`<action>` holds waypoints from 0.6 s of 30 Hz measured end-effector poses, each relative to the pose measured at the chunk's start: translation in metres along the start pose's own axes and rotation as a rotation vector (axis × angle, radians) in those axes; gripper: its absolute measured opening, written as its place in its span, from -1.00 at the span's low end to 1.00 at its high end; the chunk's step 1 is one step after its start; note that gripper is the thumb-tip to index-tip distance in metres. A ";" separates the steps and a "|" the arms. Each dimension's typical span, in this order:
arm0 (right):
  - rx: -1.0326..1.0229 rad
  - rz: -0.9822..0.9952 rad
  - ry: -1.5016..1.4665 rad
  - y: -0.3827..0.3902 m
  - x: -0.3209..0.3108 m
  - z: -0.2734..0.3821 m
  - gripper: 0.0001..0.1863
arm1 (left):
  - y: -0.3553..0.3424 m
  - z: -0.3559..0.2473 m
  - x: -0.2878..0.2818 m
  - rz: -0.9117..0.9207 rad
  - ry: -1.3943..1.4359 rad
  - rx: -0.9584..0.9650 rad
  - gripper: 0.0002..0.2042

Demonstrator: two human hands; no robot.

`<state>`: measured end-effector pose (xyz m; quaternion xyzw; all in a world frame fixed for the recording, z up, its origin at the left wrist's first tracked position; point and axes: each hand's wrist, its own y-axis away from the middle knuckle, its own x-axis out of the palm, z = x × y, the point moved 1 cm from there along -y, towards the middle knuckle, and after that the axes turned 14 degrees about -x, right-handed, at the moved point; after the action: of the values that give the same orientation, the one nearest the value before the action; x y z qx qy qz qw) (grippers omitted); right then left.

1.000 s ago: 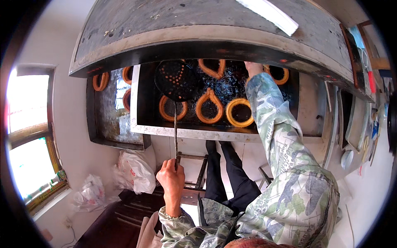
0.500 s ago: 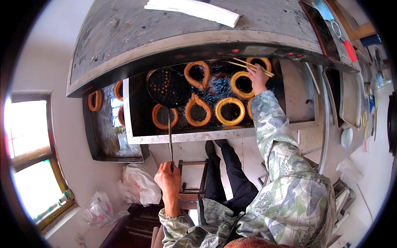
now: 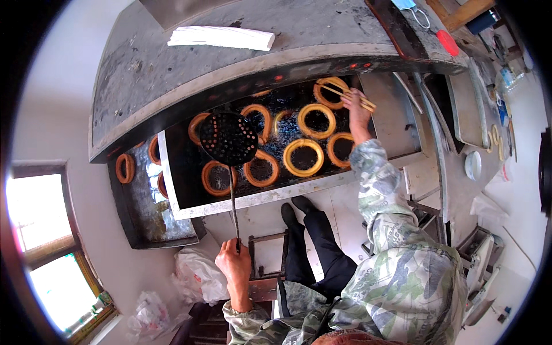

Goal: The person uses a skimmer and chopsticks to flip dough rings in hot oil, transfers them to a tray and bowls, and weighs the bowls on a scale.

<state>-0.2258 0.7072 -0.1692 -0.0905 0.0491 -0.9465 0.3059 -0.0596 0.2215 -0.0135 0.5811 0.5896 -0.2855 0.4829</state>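
Note:
My left hand (image 3: 234, 265) is closed round the long handle of a round, perforated skimmer (image 3: 229, 138). The skimmer's dark head is over the left part of a fryer vat (image 3: 259, 199), partly covering a browned dough ring (image 3: 194, 131). In my right hand (image 3: 359, 115) is a pair of wooden chopsticks (image 3: 368, 106), their tips at the far-right dough ring (image 3: 318, 95). Several more fried rings lie in the dark oil, including a paler golden ring (image 3: 303, 173) near the front rim. Whether the chopsticks pinch the far-right ring, I cannot tell.
Beyond the vat a grey worktop (image 3: 322, 26) carries a white dough strip (image 3: 221, 38). A metal tray (image 3: 172, 227) at the left holds several rings. A red lid (image 3: 447, 43) lies at the far right. Below stand a stool (image 3: 268, 237) and plastic bags (image 3: 198, 273).
The view has shifted, so the vat sits lower and tilted. The skimmer's head has turned, showing more holes. My right hand stays near the far-right ring with the chopsticks.

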 end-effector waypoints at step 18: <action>0.563 -0.372 -0.635 -0.009 -0.046 -0.110 -0.74 | -0.007 -0.034 0.020 0.085 0.013 0.022 -0.84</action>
<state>-0.2161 0.7457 -0.2821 -0.2965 -0.3231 -0.8872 0.1435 -0.0712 0.2594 -0.0200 0.6128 0.5645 -0.2672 0.4843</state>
